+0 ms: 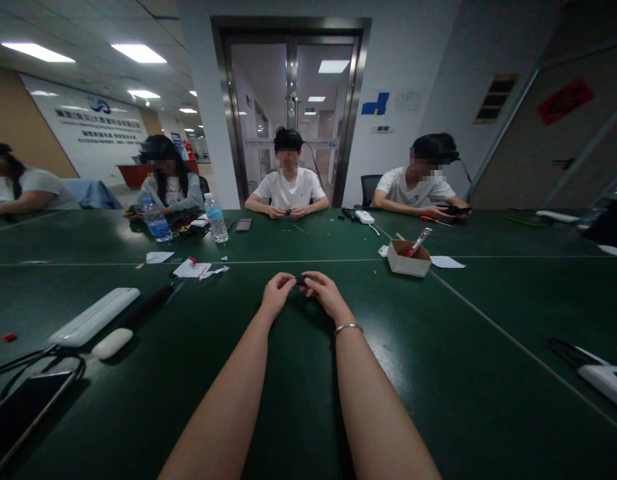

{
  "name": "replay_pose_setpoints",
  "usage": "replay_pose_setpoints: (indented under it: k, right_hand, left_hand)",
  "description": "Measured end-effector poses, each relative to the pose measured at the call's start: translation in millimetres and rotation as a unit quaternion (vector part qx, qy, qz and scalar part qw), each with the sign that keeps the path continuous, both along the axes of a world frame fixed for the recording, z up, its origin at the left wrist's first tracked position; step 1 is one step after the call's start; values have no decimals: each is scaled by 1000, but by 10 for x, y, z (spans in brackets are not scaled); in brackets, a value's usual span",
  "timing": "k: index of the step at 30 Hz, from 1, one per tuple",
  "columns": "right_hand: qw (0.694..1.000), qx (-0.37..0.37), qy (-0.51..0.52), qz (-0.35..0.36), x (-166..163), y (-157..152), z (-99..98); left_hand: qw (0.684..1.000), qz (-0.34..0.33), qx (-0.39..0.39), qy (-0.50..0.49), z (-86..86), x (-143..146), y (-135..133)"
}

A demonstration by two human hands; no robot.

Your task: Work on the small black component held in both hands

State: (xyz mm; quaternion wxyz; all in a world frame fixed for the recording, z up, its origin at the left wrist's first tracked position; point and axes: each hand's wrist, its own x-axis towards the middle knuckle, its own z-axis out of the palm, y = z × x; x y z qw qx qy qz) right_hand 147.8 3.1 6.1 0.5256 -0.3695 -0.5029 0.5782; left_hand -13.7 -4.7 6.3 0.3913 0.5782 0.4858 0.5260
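Observation:
Both my arms reach forward over the dark green table (308, 373). Between my fingertips is a small black object (300, 281), too small to tell its kind. My left hand (278, 292) pinches its left end. At its right end, my right hand (324, 292) has thumb and fingers closed on it, and a silver bangle (348, 328) circles that wrist. The object is held just above the tabletop, partly hidden by my fingers.
To the left lie a white power bank (96, 317), a white case (112, 343), a phone (28, 413) and black cables. Paper scraps (191, 268) and water bottles (216, 219) are farther off. A small open box (408, 260) stands right of my hands. Several people sit opposite.

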Motion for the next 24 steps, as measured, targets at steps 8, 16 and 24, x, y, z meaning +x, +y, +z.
replay_pose_setpoints:
  k: [8, 16, 24]
  right_hand:
    - [1000, 4, -4, -2, 2, -11, 1]
    - [1000, 1, -1, -1, -1, 15, -17]
    - [1000, 2, -1, 5, -1, 6, -7]
  left_hand:
    - [999, -4, 0, -36, -56, 7, 49]
    - [999, -18, 4, -44, -70, 19, 55]
    - [1000, -6, 21, -14, -81, -15, 48]
